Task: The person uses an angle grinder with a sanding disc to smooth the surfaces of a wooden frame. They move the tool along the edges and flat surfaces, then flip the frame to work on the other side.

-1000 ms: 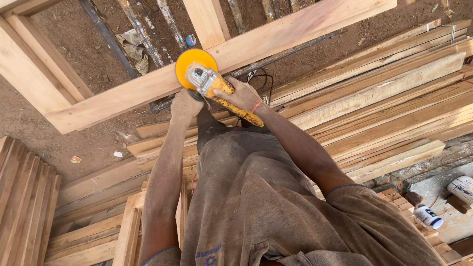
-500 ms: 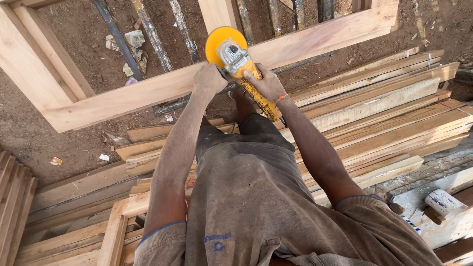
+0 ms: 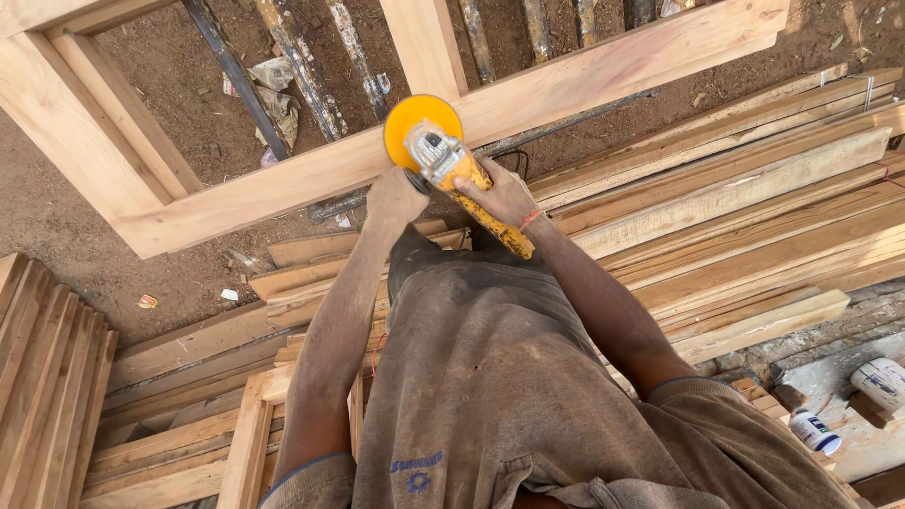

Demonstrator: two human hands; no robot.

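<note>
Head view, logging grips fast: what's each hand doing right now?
Left hand: closed on the side of the yellow angle grinder.
Right hand: closed around the grinder's body.

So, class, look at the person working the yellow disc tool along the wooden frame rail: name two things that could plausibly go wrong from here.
1. Both bare hands, left hand and right hand, grip the yellow power tool close to its disc; a slip could bring fingers to it.
2. The black cable lies beside the tool near the frame rail and might snag or get nicked.
</note>
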